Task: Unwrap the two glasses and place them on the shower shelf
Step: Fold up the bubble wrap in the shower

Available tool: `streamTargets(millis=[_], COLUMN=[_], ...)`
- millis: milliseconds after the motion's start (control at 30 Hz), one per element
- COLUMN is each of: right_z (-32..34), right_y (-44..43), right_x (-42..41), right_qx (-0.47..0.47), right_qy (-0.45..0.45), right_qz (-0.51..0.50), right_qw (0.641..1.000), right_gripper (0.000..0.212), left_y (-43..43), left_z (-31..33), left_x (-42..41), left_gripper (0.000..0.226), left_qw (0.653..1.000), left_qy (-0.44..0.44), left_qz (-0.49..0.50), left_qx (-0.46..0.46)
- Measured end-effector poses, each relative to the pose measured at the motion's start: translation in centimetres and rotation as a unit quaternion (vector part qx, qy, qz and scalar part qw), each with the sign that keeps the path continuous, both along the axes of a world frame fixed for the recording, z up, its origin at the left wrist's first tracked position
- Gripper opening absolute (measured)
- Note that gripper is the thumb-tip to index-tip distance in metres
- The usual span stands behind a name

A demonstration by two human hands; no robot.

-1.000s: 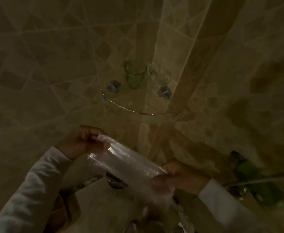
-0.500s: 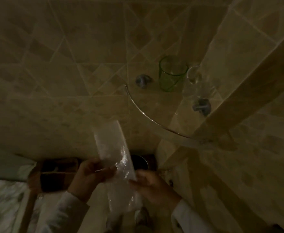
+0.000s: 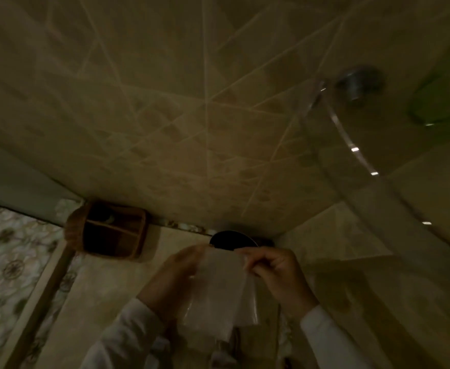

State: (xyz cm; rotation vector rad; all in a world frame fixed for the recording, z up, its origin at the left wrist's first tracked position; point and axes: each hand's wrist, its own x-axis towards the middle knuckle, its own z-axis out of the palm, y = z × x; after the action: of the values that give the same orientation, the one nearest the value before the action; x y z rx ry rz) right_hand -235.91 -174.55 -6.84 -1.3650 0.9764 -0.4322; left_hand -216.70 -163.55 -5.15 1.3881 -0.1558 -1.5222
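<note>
Wrap (image 3: pixel 218 288): clear, limp sheet at 6 o'clock, pinched between both your hands; light and slippery by the look, so hold it by the top edge.
Left hand (image 3: pixel 175 275): fingers closed on the wrap's left edge.
Right hand (image 3: pixel 277 272): fingers closed on its right edge.
Green glass (image 3: pixel 442 102): on the shelf (image 3: pixel 351 145) at 2 o'clock, blurred; fragile, grip its sides.
Second glass: out of frame.
Room: dim tiled corner, basket (image 3: pixel 112 230) at 8 o'clock.

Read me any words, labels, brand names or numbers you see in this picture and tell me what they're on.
There is no readable text in this picture.
The plastic wrap held by the left hand and right hand: no print shows.
The green glass on the shelf: blurred, no label visible.
The wicker basket: dark, no lettering visible.
</note>
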Motion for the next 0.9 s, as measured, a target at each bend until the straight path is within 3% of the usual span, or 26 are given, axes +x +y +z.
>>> streamTargets(millis=[67, 100, 133, 200, 233, 400, 500, 600, 733, 833, 900], right_z=[-2.2, -5.0, -7.4, -9.5, -12.0, -23.8, -29.6, -35.6, -44.4, -50.2, -53.3], right_y=[-0.4, -0.4, -0.3, 0.1, 0.5, 1.1, 0.0, -1.6, -4.1, -6.5, -7.6], right_x=[0.2, 1.5, 2.4, 2.4, 3.0, 4.4, 4.5, 3.8, 1.7, 1.0, 1.3], right_qx=[0.015, 0.043, 0.085, 0.191, 0.229, 0.212, 0.250, 0.287, 0.255, 0.280, 0.281], right_qy=[0.032, 0.046, 0.058, 0.088, 0.098, 0.168, 0.179, 0.218, 0.302, 0.359, 0.373], right_qz=[0.004, 0.004, 0.009, -0.016, -0.014, -0.091, -0.121, -0.109, -0.184, -0.199, -0.194], right_qw=[0.999, 0.998, 0.995, 0.977, 0.968, 0.958, 0.944, 0.926, 0.900, 0.868, 0.863], right_gripper=[0.033, 0.020, 0.019, 0.046, 0.050, 0.012, 0.013, 0.012, 0.020, 0.026, 0.021], left_y=[-0.4, -0.6, -0.7, -1.7, -2.0, -4.1, -4.3, -5.6, -9.0, -11.1, -11.7], left_z=[-1.8, -5.1, -8.0, -10.7, -13.4, -26.8, -34.5, -41.4, -48.9, -52.1, -53.5], left_x=[0.0, 0.7, 1.3, 1.6, 1.8, 1.6, 0.8, 0.3, -1.3, -2.5, -2.7], left_gripper=[0.030, 0.028, 0.026, 0.022, 0.021, 0.025, 0.027, 0.024, 0.045, 0.039, 0.036], left_qw=[0.998, 0.997, 0.997, 0.991, 0.990, 0.995, 0.996, 0.990, 0.966, 0.905, 0.871], left_qy=[-0.056, -0.068, -0.081, -0.125, -0.132, -0.047, -0.024, -0.092, -0.174, -0.338, -0.396], left_qz=[-0.031, -0.020, -0.003, 0.027, 0.043, 0.039, -0.020, -0.044, -0.146, -0.242, -0.285], left_qx=[0.000, 0.010, 0.017, 0.030, 0.026, 0.080, 0.078, 0.098, 0.123, 0.084, 0.064])
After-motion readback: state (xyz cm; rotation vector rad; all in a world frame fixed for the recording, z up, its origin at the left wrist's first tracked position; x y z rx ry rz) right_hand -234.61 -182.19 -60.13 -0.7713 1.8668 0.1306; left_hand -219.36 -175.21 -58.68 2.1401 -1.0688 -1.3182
